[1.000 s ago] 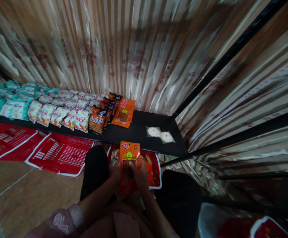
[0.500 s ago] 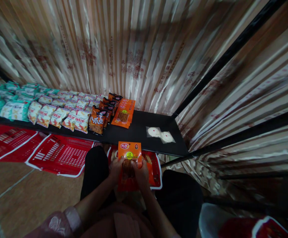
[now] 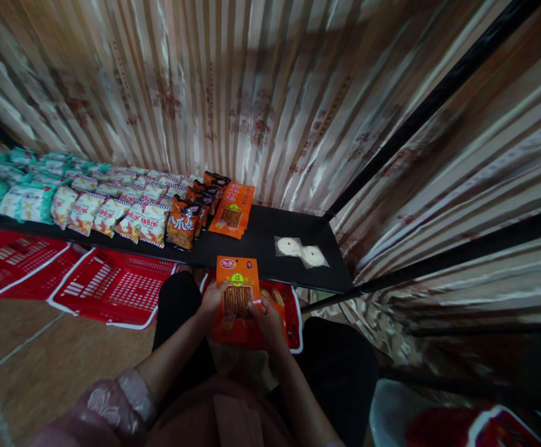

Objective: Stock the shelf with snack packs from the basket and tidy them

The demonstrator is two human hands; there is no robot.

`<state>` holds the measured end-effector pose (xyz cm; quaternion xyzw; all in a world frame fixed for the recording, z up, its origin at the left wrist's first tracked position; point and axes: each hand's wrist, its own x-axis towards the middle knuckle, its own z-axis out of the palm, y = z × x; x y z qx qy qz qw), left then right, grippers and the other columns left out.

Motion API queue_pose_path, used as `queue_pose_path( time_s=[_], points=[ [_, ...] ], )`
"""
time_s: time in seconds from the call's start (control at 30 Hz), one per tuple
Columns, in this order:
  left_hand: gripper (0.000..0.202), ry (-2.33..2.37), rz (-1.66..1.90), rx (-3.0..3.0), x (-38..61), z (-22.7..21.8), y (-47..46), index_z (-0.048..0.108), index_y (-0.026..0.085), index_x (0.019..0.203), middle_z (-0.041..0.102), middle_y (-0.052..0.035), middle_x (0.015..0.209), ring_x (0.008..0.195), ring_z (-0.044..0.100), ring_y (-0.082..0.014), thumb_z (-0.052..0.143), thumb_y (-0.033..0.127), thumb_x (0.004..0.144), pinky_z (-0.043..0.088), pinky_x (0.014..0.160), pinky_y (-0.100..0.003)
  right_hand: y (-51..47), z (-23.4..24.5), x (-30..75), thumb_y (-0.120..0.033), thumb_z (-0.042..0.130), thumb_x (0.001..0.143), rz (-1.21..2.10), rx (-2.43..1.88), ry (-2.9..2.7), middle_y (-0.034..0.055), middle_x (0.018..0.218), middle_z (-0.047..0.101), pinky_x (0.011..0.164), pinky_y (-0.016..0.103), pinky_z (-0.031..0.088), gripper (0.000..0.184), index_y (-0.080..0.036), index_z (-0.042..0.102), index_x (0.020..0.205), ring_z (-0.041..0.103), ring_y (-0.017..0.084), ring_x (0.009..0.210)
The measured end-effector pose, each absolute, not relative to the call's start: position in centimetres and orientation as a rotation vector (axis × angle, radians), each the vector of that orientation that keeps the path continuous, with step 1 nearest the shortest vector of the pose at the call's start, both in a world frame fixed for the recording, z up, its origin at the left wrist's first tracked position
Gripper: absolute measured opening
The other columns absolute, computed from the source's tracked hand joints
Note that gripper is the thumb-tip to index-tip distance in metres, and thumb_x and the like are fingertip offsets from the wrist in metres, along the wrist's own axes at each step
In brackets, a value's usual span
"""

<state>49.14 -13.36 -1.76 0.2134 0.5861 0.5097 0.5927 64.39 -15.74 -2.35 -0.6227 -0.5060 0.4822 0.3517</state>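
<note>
Between my two hands I hold an orange snack packet (image 3: 237, 301) with a clear window showing brown strips. My left hand (image 3: 213, 299) grips its left edge, and my right hand (image 3: 268, 316) pinches the right edge, thumb on the front. The packet is upright just off the near edge of a black shelf (image 3: 261, 254). Behind and below it is a red basket (image 3: 294, 320) holding more packets, partly hidden by my hands. Similar orange packets (image 3: 231, 214) lie stacked on the shelf, beside dark orange-and-black snack bags (image 3: 182, 226).
White snack bags (image 3: 151, 223) and green bags (image 3: 37, 203) fill the shelf's left side. Two round white items in clear wrap (image 3: 302, 251) lie toward the right end. Red baskets (image 3: 112, 288) stand below left. A pleated curtain (image 3: 233, 81) hangs behind; a black pole (image 3: 419, 118) slants at right.
Both hands have shifted the orange packet slightly left and up. My fingers have moved outward to its sides, so more of its window shows.
</note>
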Motion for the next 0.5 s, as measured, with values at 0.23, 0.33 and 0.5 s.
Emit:
queue_pose_path(
  time_s=[0.23, 0.33, 0.5],
  points=[
    [0.022, 1.234, 1.137, 0.399, 49.1, -0.7, -13.0, 0.065, 0.015, 0.091, 0.071, -0.0038, 0.072, 0.07, 0.067, -0.0209, 0.059, 0.029, 0.075, 0.054, 0.063, -0.033, -15.5, -2.3, 64.5, -0.04, 0.057, 0.073, 1.287, -1.543, -1.197, 0.002, 0.07, 0.07, 0.063, 0.032, 0.052, 0.021, -0.022, 0.065, 0.081, 0.064, 0.021, 0.069],
    [0.026, 1.221, 1.153, 0.431, 49.4, -1.2, -12.9, 0.065, 0.015, 0.09, 0.071, -0.0035, 0.072, 0.067, 0.067, -0.0196, 0.065, 0.032, 0.07, 0.053, 0.058, -0.029, -15.2, -2.3, 64.5, -0.044, 0.057, 0.072, 1.276, -1.516, -1.156, 0.0038, 0.077, 0.072, 0.065, 0.033, 0.053, 0.026, -0.022, 0.065, 0.085, 0.065, 0.022, 0.073],
    [0.024, 1.314, 1.212, 0.567, 49.4, -2.5, -12.4, 0.063, 0.014, 0.078, 0.069, -0.003, 0.073, 0.064, 0.064, -0.0163, 0.067, 0.029, 0.061, 0.05, 0.056, -0.023, -14.4, -2.4, 64.5, -0.05, 0.053, 0.074, 1.195, -1.522, -1.231, 0.0053, 0.084, 0.072, 0.068, 0.032, 0.053, 0.037, -0.021, 0.063, 0.094, 0.065, 0.021, 0.077]
  ],
)
